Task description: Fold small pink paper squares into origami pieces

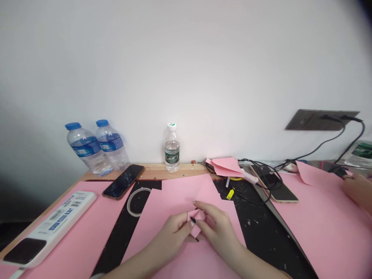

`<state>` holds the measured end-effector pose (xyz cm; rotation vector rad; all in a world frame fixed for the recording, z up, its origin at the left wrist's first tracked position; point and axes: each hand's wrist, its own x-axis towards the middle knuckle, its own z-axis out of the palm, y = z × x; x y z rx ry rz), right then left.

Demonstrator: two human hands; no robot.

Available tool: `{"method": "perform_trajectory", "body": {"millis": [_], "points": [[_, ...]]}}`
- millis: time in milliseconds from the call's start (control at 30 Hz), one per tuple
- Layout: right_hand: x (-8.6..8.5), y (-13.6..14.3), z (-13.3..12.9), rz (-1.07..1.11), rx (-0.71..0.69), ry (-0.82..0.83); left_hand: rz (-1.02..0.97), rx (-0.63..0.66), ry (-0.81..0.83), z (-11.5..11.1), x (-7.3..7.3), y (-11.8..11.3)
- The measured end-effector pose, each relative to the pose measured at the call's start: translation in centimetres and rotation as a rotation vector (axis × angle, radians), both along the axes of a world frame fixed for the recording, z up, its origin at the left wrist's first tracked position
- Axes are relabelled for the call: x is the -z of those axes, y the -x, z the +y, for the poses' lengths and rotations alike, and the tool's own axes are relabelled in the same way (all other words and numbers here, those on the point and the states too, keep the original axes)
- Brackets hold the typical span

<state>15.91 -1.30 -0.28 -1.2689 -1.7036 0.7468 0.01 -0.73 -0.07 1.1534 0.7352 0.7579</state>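
Observation:
A small piece of folded pink paper [195, 231] is held up between my two hands, over a pink sheet [151, 232] lying on the black mat. My left hand [176, 230] pinches its left side, thumb in front and fingertips beneath. On the other side, my right hand [216, 224] has its thumb, with a dark nail, pressed on the front of the fold, and its index finger reaches along the top edge. Parts of the folds are covered by my fingers.
Two blue-capped bottles [87, 149], a small bottle [172, 151] and a phone [123, 181] stand or lie toward the wall. A white power bank-like box [55, 224] lies left. Right are cables [266, 199], another phone [274, 184], pink slips [226, 166] and another person's hand [359, 190].

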Motion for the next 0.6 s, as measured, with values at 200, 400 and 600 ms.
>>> {"method": "perform_trajectory", "body": {"millis": [200, 400, 600], "points": [[-0.6, -0.4, 0.2, 0.243, -0.164, 0.174, 0.012, -0.082, 0.051, 0.3, 0.1, -0.1], [-0.6, -0.4, 0.8, 0.323, -0.205, 0.263, 0.021, -0.107, 0.022, 0.3, 0.6, -0.2], [0.3, -0.1, 0.8, 0.274, -0.136, 0.285, 0.089, -0.050, -0.043, 0.3, 1.0, 0.1]]}}
